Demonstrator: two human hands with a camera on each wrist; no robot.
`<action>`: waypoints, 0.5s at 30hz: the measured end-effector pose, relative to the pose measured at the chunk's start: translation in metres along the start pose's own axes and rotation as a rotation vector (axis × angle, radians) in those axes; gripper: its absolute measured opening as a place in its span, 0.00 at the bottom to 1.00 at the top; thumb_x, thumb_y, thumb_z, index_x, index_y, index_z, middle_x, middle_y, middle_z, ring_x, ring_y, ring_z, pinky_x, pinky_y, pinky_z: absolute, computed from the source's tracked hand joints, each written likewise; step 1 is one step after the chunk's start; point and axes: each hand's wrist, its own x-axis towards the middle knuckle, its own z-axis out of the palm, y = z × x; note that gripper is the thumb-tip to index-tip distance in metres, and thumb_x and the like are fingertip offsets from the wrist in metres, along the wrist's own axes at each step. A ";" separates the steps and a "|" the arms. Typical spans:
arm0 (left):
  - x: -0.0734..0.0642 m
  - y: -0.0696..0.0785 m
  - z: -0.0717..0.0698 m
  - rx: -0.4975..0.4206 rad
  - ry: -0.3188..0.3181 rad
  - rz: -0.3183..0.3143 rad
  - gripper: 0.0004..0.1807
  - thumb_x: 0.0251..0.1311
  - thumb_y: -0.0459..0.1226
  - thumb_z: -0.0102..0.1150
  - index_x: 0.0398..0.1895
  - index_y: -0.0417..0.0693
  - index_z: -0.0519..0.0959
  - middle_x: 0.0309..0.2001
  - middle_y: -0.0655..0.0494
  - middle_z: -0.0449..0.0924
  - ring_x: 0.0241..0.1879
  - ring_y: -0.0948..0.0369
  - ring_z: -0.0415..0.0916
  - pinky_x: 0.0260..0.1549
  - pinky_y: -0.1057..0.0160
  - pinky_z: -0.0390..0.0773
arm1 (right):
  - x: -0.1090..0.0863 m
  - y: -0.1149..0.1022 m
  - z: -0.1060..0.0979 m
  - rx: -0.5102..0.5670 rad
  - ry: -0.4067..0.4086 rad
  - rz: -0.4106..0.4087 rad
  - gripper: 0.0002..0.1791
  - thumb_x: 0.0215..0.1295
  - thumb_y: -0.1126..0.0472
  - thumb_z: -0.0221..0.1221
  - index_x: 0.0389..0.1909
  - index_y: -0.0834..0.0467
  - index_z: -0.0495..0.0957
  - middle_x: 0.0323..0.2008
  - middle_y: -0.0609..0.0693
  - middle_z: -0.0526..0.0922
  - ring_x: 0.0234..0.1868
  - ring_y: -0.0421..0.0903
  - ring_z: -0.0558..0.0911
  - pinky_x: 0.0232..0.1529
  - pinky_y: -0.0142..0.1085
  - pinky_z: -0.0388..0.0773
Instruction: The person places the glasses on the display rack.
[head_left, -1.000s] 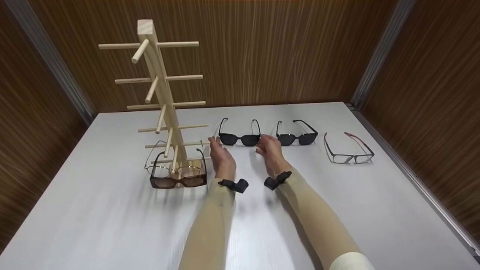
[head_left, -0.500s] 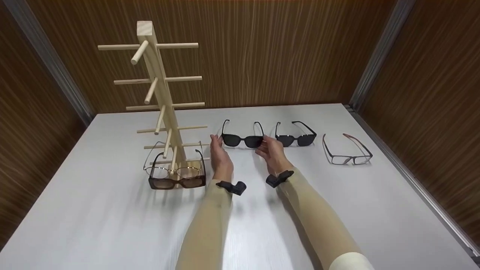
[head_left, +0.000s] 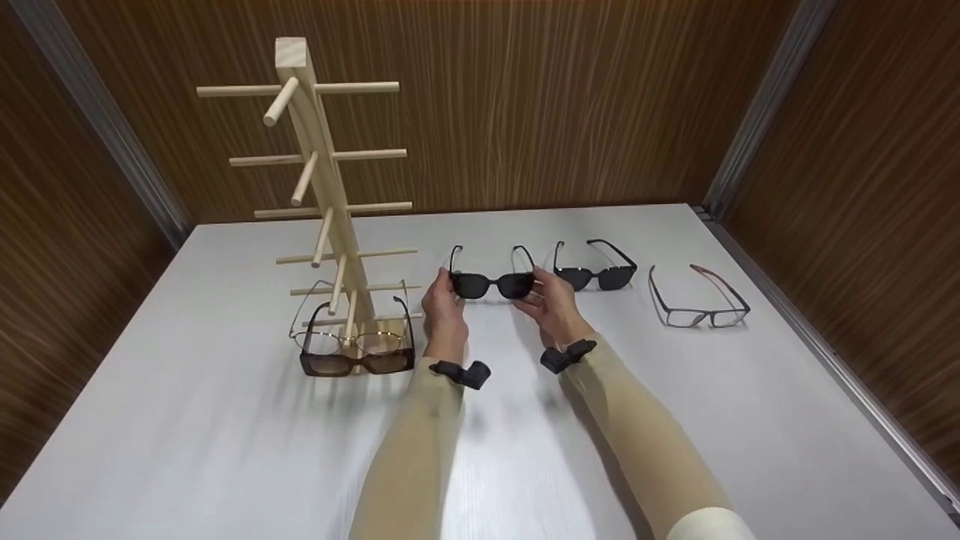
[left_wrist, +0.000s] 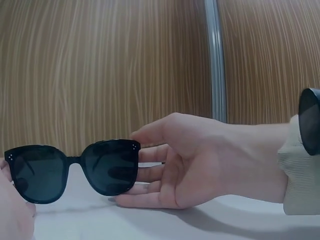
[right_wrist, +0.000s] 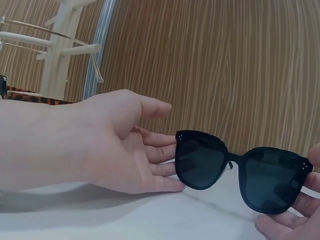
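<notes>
Black sunglasses (head_left: pixel 472 286) with dark lenses stand between both hands, temples unfolded and pointing to the back. At their right end the right hand (head_left: pixel 559 306) pinches the frame, its thumb at the top corner and fingers behind the lens, as the left wrist view shows. The left hand (head_left: pixel 444 309) is at the other end. Its fingers (right_wrist: pixel 161 154) reach behind the lens edge, while its thumb (right_wrist: pixel 156 107) stays raised, apart from the frame. Lenses face the person. A second pair of black sunglasses (head_left: pixel 615 277) lies just right of the right hand.
On the left stands a wooden peg rack (head_left: pixel 319 142); thin-framed glasses (head_left: pixel 379 343) and brown sunglasses (head_left: pixel 328 365) hang low on it, close to the left hand. Clear-lens glasses (head_left: pixel 684 318) lie at the right. Wood-grain panels (head_left: pixel 525 105) enclose the white table (head_left: pixel 225 465).
The sunglasses between the hands have shifted slightly right and toward the person. The right hand has taken hold of their right end; the left hand has come up to their left end.
</notes>
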 end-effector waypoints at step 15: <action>-0.009 0.009 0.007 -0.086 0.031 -0.065 0.11 0.66 0.36 0.50 0.41 0.35 0.75 0.47 0.42 0.73 0.50 0.51 0.71 0.60 0.49 0.62 | -0.021 -0.008 0.005 0.012 -0.009 -0.017 0.13 0.68 0.59 0.51 0.48 0.62 0.68 0.51 0.62 0.71 0.48 0.59 0.79 0.52 0.52 0.72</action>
